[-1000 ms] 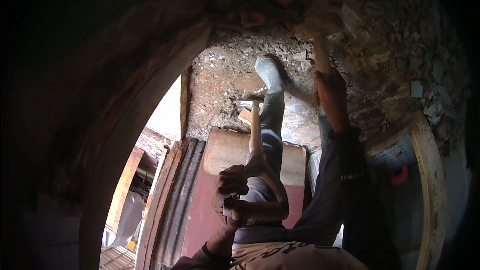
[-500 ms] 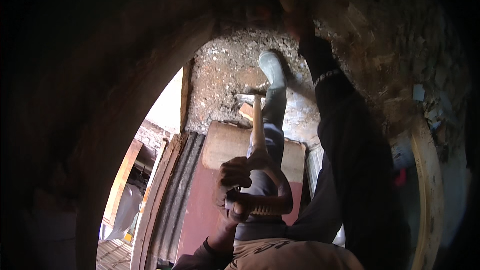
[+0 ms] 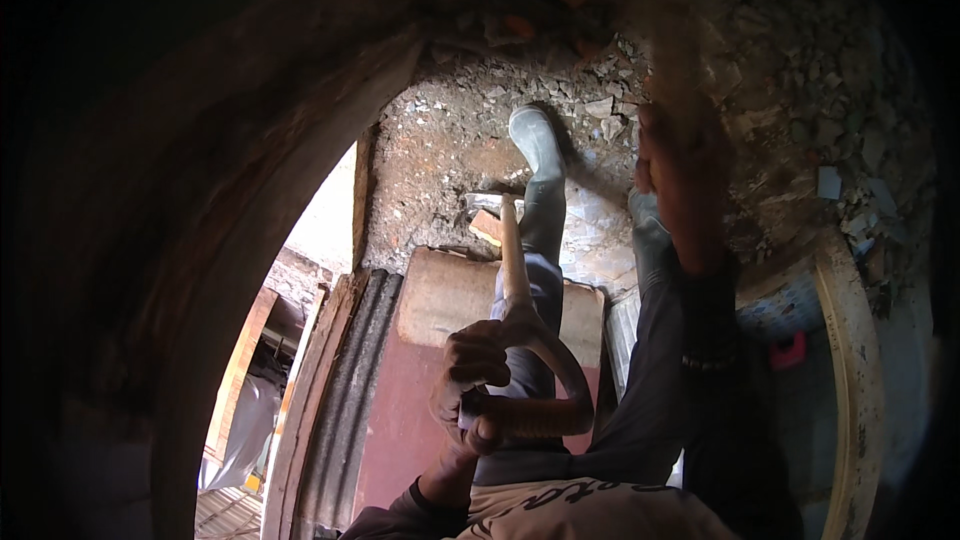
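My left hand (image 3: 472, 380) is wrapped round the D-shaped grip of a shovel (image 3: 514, 265). Its pale shaft slopes away along my leg, and the blade end rests low beside a broken piece of brick (image 3: 487, 228). My right hand (image 3: 688, 175) is raised at the right, over the rubble, with its fingers curled. A blurred upright shape rises from that hand; dimness and motion keep me from telling what it is.
My grey-green rubber boots (image 3: 540, 140) stand on rough ground strewn with rubble (image 3: 605, 115). A reddish panel (image 3: 400, 410) and a corrugated sheet (image 3: 350, 400) lie on the left. A pale curved frame (image 3: 850, 380) edges the right, near a small pink object (image 3: 787, 351).
My right hand has come back from the dark far area toward me and to the right. My left hand keeps its hold on the shovel, nearly still.
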Motion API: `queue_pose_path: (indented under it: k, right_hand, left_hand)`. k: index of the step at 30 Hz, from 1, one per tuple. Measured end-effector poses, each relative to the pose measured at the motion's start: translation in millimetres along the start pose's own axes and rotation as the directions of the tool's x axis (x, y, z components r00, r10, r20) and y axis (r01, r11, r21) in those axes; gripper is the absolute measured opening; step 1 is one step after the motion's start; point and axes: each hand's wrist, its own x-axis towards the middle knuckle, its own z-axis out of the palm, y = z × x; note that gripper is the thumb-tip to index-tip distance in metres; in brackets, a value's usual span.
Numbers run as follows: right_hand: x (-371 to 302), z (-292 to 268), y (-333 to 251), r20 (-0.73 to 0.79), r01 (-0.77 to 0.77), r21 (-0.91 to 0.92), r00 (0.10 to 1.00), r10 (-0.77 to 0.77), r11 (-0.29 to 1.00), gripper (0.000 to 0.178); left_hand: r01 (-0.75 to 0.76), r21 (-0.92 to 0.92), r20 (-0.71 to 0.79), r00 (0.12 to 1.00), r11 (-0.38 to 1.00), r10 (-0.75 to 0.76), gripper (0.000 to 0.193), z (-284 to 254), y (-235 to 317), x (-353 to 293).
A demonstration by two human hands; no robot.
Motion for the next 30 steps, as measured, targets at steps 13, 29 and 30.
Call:
queue_pose_path:
  k: [13,29,30]
  right_hand:
    - [199.9,82.5,160.7,0.152,0.18,-0.13,0.975,-0.16,0.975,0.017]
    - [98.3,-65.9,221.3,0.336,-0.685,0.297,0.727,0.598,0.666,0.028]
    - [102.6,-73.6,227.8,0.313,-0.701,0.283,0.712,0.628,0.654,0.031]
  left_hand:
    - [0.065,0.002,0.001,0.998,0.998,-0.065,0.053,1.6,6.1,10.0]
    - [-0.017,-0.14,-0.061,0.998,0.99,0.008,0.046,23.1,-30.0,31.1]
    - [-0.025,-0.148,-0.063,0.998,0.989,0.016,0.046,27.0,-35.0,37.3]
